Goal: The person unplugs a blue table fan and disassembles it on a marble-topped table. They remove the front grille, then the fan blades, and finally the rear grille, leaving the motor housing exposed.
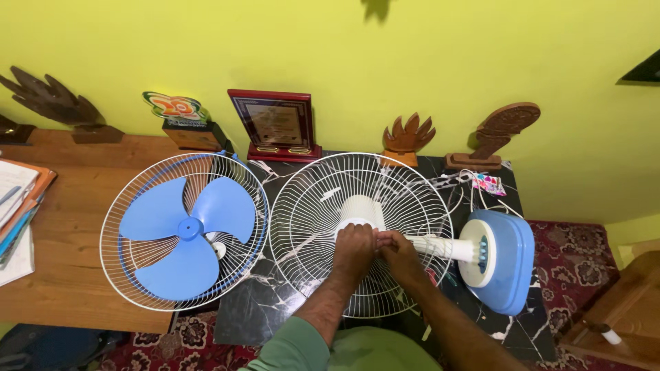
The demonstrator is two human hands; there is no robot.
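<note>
White fan guard point(323, 206) lies under both hands, left hand point(354, 246) and right hand point(397, 249) pinching its centre hub.

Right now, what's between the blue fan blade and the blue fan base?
In the head view, the white rear grill, both hands, left and right, at its hub, and the white fan stem lie between the blue blade and the blue base.

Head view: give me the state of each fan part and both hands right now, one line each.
Front grille: off the fan, lying flat on the wooden table.
Blue blade: detached, resting in the front grille.
Rear grille: on the fan body, lying on the black marble top.
Fan base: tipped on its side.
Left hand: gripping at the rear grille's centre.
Right hand: gripping beside the left hand.
</note>
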